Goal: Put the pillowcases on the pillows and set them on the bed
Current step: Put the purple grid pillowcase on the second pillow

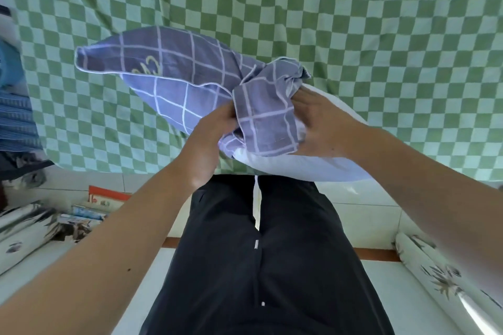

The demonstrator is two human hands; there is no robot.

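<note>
A white pillow [321, 163] is held above the bed's near edge, its far end inside a purple-grey checked pillowcase [174, 73]. The case's open end is bunched up between my hands. My left hand [212, 133] grips the bunched hem from the left. My right hand [321, 125] holds the fabric and the bare pillow from the right. The bed [353, 22] with its green checked sheet fills the upper half of the view.
A pile of blue striped fabric [16, 119] lies at the bed's left edge. Papers and boxes [89, 212] sit on the white tiled floor at the left. Patterned rolls lie at the lower left [19, 234] and lower right [441, 280]. My dark trousers [258, 266] are below.
</note>
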